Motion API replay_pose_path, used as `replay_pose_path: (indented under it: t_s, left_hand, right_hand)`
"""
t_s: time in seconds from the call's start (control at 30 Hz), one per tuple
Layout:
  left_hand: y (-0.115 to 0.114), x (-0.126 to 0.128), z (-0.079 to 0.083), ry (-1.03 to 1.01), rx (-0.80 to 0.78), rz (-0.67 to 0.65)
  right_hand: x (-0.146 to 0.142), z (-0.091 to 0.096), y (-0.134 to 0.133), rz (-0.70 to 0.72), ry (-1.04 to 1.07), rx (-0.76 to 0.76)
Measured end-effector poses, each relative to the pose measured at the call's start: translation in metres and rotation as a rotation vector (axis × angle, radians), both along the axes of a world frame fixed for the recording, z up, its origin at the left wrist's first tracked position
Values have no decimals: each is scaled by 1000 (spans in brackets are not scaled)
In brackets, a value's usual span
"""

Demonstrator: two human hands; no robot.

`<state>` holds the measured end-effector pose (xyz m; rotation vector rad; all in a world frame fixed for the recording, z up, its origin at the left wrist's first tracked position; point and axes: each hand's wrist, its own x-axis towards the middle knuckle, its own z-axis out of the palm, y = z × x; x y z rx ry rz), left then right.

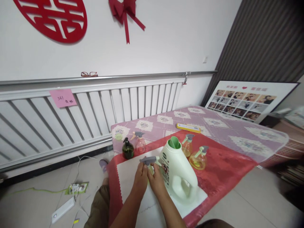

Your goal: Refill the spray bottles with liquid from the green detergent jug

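Note:
Both my hands meet over a small spray bottle with a grey trigger head (pixel 148 161). My left hand (pixel 140 179) is wrapped round its left side and my right hand (pixel 157 181) grips its right side; the bottle's body is mostly hidden by my fingers. Just to the right stands a large white detergent jug (pixel 178 173) with an open green spout, resting on a white sheet (pixel 128 177). Behind the jug are two orange spray bottles (pixel 197 158), one pink spray bottle (pixel 140 143) and a dark green pump bottle (pixel 127 148).
A low table carries a red cloth (pixel 223 167) over a purple patterned cover (pixel 237 129). A yellow flat box (pixel 188 128) lies further back. A white radiator cover (pixel 71 117) lines the wall. A framed photo board (pixel 247 99) leans at right. Cables and a white device (pixel 63 210) lie on the floor.

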<state>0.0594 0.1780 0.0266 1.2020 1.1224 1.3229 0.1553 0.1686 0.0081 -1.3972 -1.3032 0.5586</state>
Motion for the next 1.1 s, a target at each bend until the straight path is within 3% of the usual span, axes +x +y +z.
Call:
replay_pose_path:
  t_s: [0.2,0.4,0.6,0.73,0.87,1.0,1.1]
  left_hand:
    - [-3,-5,-7,-31,-37,-19]
    - [-15,-23,-42,-77,-109,-1]
    - [-31,-33,-70,7,-72,-52]
    - [-47,-29,-70,72,10,33]
    - [-58,-31,-61,100,27,102]
    - [-70,-51,-56,101,128,-33]
    - [-77,-64,-56,86,115,-252]
  right_hand:
    - [-7,-4,0,-31,16,7]
    - [-8,-4,0,15,-2,-21]
    - [-14,4,-4,29,-32,-31]
    - [-29,17,-18,-12,-37,-69]
    - [-36,46,-43,154,-140,-179]
    - [-17,72,-72,310,-80,-308]
    - [9,76,-91,482,91,-422]
